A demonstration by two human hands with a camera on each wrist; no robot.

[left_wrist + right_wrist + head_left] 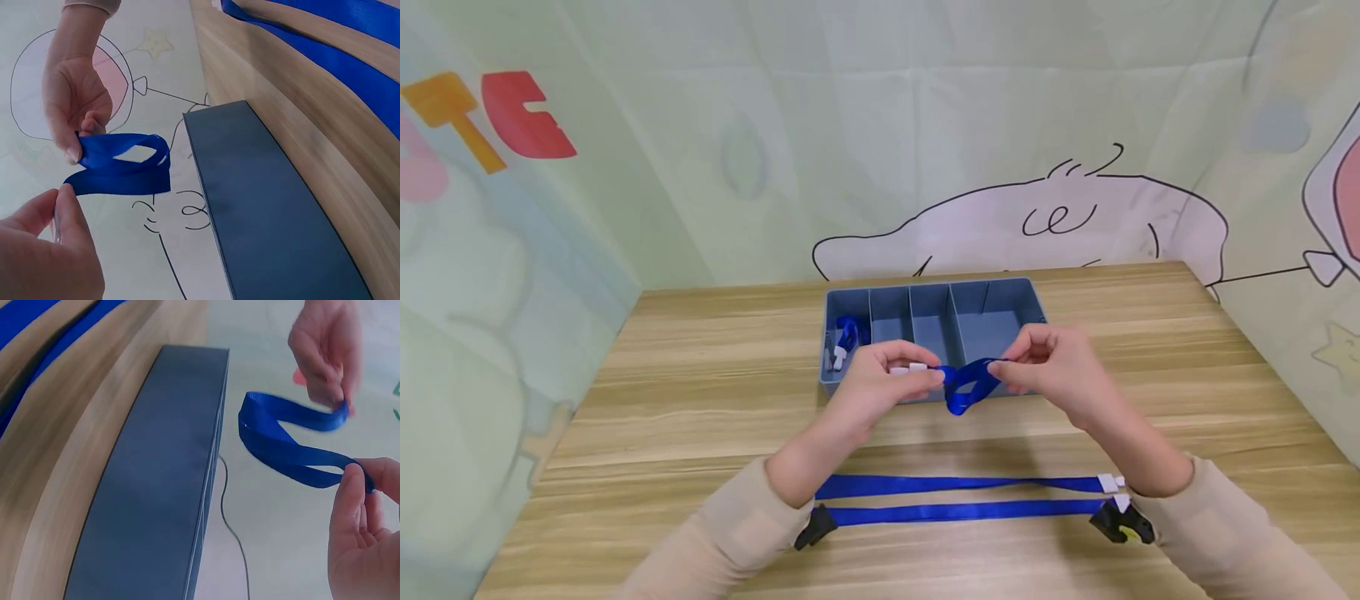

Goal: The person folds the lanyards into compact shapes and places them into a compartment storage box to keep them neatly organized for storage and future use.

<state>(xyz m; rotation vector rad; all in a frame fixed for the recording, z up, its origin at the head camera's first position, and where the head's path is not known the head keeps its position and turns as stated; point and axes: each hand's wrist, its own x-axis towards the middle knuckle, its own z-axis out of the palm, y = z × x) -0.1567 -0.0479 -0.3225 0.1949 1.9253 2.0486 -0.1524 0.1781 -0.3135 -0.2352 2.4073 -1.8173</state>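
Note:
Between both hands hangs a blue lanyard [967, 392], folded into a loop above the front edge of the blue-grey compartment box [992, 321]. My left hand [887, 375] pinches its end with the white clip [917, 367] between thumb and fingers. The folded other end is pinched by my right hand [1056, 367]. In the left wrist view the lanyard strap [125, 181] bends round between the two hands. The right wrist view has the strap [275, 440] looping from one pinch to the other.
Another blue lanyard [847, 333] with a white clip lies in the box's left compartment. Two blue straps [962, 511] with white ends stretch across the wooden table [715, 400] in front. Black wrist gear [1122, 523] sits at the sleeves. A printed curtain [865, 125] stands behind.

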